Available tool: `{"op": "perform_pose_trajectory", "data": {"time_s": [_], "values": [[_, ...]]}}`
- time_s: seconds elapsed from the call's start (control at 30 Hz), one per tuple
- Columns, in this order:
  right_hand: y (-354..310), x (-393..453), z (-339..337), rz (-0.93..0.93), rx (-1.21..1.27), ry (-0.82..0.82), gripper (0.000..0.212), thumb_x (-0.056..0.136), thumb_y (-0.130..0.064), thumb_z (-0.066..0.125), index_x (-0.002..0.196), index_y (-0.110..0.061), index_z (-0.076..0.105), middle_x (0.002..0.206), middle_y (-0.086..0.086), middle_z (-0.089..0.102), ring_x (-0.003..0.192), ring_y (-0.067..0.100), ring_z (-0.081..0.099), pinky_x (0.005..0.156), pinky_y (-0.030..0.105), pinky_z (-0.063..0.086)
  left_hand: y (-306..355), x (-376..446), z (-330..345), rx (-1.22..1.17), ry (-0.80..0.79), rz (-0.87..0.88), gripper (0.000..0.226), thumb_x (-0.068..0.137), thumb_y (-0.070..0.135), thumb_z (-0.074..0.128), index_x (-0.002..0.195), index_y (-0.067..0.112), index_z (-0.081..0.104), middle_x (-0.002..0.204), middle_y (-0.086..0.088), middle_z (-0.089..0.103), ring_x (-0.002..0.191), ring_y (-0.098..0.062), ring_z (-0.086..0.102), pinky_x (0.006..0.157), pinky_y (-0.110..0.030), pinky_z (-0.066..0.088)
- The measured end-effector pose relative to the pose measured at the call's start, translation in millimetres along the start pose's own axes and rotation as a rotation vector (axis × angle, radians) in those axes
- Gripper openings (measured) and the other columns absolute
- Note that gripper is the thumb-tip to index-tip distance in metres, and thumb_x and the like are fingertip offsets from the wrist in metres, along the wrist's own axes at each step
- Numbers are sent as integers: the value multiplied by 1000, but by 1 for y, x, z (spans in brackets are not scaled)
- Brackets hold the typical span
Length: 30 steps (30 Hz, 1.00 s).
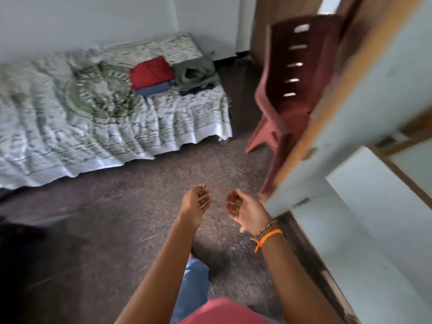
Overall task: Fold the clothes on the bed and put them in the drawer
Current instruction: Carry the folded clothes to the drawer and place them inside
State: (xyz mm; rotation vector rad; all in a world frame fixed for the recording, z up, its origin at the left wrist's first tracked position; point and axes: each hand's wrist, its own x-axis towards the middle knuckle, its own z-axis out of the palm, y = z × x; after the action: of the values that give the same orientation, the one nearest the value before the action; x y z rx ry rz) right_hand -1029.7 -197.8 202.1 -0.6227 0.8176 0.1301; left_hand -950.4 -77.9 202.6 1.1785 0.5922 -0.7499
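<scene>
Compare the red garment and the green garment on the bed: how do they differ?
The red garment is folded flat and square on a blue piece; the green garment is a loose, rumpled heap. The red one lies farther from the bed's end than the green. Both rest on the bed, untouched by either hand.

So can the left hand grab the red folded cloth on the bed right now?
Probably not yet. The left hand hangs empty over the floor, well short of the red folded cloth on the bed. Nothing blocks the way; stepping closer should do.
</scene>
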Motion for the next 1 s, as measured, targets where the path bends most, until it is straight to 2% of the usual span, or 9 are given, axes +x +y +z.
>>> {"op": "perform_pose_trajectory", "data": {"time_s": [0.07,0.2,0.33,0.43,0.63,0.77,0.9,1.0], "values": [[3,43,44,29,-83,55,26,98,-18,41,77,-13,56,52,-3,64,62,11,55,64,24,41,35,26,-23,-49,49,14,23,96,16,43,77,16,55,75,0,51,65,-11,48,65,-22,42],[-6,110,111,35,-98,140,26,97,-17,41,74,-15,54,45,-5,61,66,12,47,62,23,38,98,67,-53,-63,105,42,22,95,15,44,76,17,55,73,1,53,63,-11,48,64,-22,42],[-27,161,170,22,-77,128,26,96,-17,42,73,-17,55,44,-7,60,60,10,49,57,21,37,163,104,-69,-61,123,55,19,95,16,46,78,17,56,72,2,53,62,-10,49,62,-21,43],[-46,193,209,25,-101,105,25,96,-19,43,75,-18,56,45,-7,61,43,4,55,49,17,42,202,132,-72,-46,122,57,17,94,17,47,80,18,56,73,2,53,64,-11,51,63,-22,44],[-99,283,285,0,-58,49,24,96,-17,45,74,-16,56,46,-6,61,40,5,55,41,13,43,281,216,-60,-16,96,76,16,94,17,47,81,18,57,74,3,54,63,-10,50,63,-22,43],[-141,341,333,3,-95,24,26,96,-17,45,73,-14,56,49,-3,59,51,10,51,42,15,44,336,269,-44,-12,115,94,15,94,18,46,85,16,58,79,1,55,67,-12,49,65,-23,42],[-188,405,377,18,-183,-24,24,97,-15,43,76,-12,56,67,1,54,59,11,49,47,18,45,391,324,-28,-52,147,90,16,94,16,46,85,15,59,78,0,56,67,-12,50,62,-22,42],[-215,448,399,22,-213,-4,25,97,-16,42,76,-12,55,71,2,51,60,12,48,46,17,46,420,357,-24,-65,174,72,18,95,15,44,84,14,59,77,0,56,67,-12,52,63,-22,42]]}}
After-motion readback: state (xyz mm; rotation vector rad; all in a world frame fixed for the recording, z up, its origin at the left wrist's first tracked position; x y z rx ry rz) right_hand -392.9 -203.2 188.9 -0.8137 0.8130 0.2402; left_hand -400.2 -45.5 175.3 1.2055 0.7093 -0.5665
